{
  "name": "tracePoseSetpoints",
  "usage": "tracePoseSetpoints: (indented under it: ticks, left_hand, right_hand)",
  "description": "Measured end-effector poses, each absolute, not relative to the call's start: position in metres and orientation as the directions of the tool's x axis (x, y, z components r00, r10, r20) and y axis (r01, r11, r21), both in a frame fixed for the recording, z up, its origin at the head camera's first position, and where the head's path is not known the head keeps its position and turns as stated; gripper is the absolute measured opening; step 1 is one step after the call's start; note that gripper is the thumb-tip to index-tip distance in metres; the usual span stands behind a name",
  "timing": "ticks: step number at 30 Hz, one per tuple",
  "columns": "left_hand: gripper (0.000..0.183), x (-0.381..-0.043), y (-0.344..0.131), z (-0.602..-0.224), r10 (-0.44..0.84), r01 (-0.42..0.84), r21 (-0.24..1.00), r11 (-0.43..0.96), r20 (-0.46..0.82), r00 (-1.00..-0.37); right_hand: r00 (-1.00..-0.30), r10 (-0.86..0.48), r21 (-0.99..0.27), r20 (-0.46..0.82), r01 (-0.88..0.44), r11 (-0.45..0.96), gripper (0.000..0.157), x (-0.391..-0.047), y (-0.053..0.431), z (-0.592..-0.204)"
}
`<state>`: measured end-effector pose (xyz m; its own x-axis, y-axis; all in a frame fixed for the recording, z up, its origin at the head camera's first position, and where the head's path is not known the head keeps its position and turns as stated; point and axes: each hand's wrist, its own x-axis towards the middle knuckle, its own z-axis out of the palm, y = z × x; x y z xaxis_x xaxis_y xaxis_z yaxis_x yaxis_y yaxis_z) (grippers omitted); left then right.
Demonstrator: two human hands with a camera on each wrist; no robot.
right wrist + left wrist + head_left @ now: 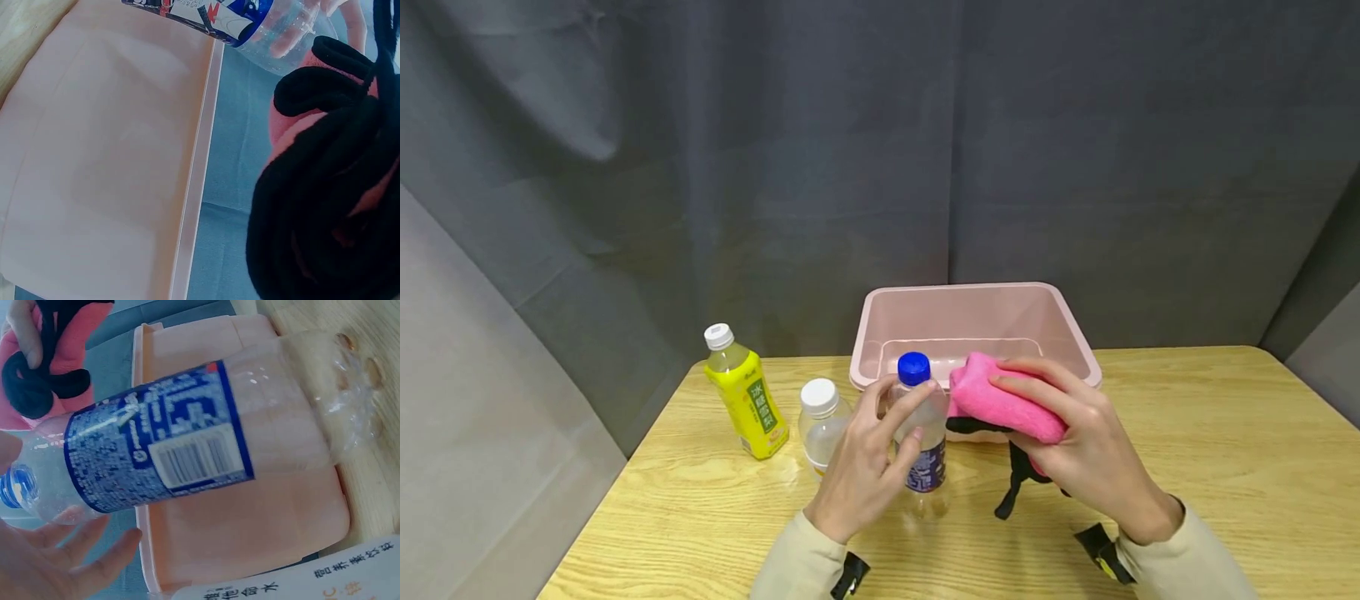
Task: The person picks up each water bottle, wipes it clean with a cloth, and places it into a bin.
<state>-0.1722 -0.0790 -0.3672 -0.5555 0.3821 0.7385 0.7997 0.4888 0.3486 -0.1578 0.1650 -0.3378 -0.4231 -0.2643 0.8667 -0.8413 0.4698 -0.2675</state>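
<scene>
In the head view, a clear bottle with a blue cap (913, 368) and blue label stands upright on the table. My left hand (868, 454) is at its shoulder, fingers spread and fairly straight around it. The left wrist view shows the bottle's label (156, 437) close up, with the left fingers (103, 553) beside the shoulder. My right hand (1075, 417) grips a folded pink cloth (1000, 398) above the table, in front of the bin. Black edging and loops (325, 181) of the cloth bundle fill the right side of the right wrist view.
Behind the hands stands a pink plastic bin (883, 321). A white-capped clear bottle (822, 421) is just left of my left hand, and a yellow-green drink bottle (748, 400) stands farther left. A grey curtain (820, 167) hangs behind the wooden table (685, 525).
</scene>
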Motion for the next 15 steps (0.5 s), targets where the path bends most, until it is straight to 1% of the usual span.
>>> tracePoseSetpoints:
  ticks: [4,6,7,8,9,11,13,15]
  left_hand:
    - [0.038,-0.173,-0.079,-0.369,0.392,0.802,0.342,0.489,0.735,-0.553]
    - [0.034,-0.174,-0.079,-0.370,0.395,0.808,0.332,0.486,0.742,-0.542]
    - [0.035,-0.174,-0.078,-0.370,0.397,0.812,0.323,0.486,0.746,-0.534]
    - [0.037,-0.175,-0.078,-0.371,0.397,0.815,0.314,0.487,0.751,-0.527]
    - [0.038,-0.175,-0.078,-0.371,0.399,0.817,0.308,0.487,0.754,-0.522]
    - [0.044,-0.176,-0.078,-0.372,0.403,0.823,0.301,0.481,0.758,-0.513]
    - [0.056,-0.176,-0.079,-0.372,0.412,0.829,0.320,0.459,0.750,-0.518]
    - [0.069,-0.176,-0.081,-0.371,0.412,0.814,0.390,0.432,0.717,-0.562]
  right_hand:
    - [-0.417,-0.249,-0.272,0.874,-0.845,0.461,0.060,-0.157,0.166,-0.338]
    - [-0.426,-0.230,-0.289,0.875,-0.841,0.458,0.039,-0.156,0.166,-0.337]
    - [-0.425,-0.216,-0.295,0.879,-0.841,0.453,0.032,-0.155,0.165,-0.337]
    - [-0.426,-0.197,-0.306,0.883,-0.841,0.447,0.030,-0.155,0.164,-0.337]
    - [-0.422,-0.175,-0.313,0.890,-0.841,0.441,0.035,-0.155,0.163,-0.336]
    - [-0.409,-0.129,-0.322,0.903,-0.844,0.428,0.051,-0.155,0.160,-0.337]
    - [-0.379,-0.082,-0.316,0.922,-0.858,0.405,0.051,-0.156,0.156,-0.338]
    - [-0.361,-0.055,-0.313,0.931,-0.866,0.390,0.051,-0.157,0.152,-0.340]
